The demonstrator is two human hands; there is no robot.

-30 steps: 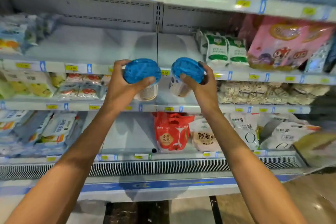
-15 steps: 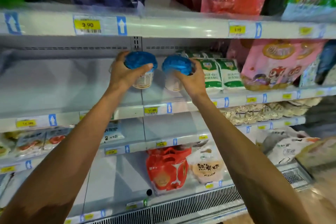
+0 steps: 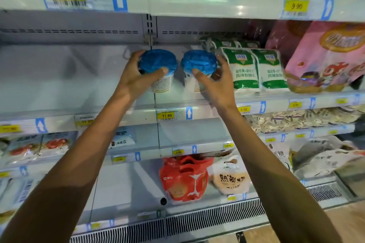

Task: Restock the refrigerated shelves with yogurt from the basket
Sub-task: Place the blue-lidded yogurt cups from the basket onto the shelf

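Two white yogurt cups with blue foil lids are held side by side over the white shelf of the chiller. My left hand grips the left yogurt cup around its rim, thumb in front. My right hand grips the right yogurt cup the same way. Both cups are upright and sit at or just above the shelf surface; I cannot tell whether they touch it. The basket is out of view.
Green-and-white yogurt pouches stand right beside my right hand, with pink bags further right. The shelf to the left of the cups is bare. A price strip runs along the shelf front. Lower shelves hold red and white bags.
Both hands have carried the cups up from in front of the lower shelves, into the shelf bay and down towards its surface. The view has come closer.
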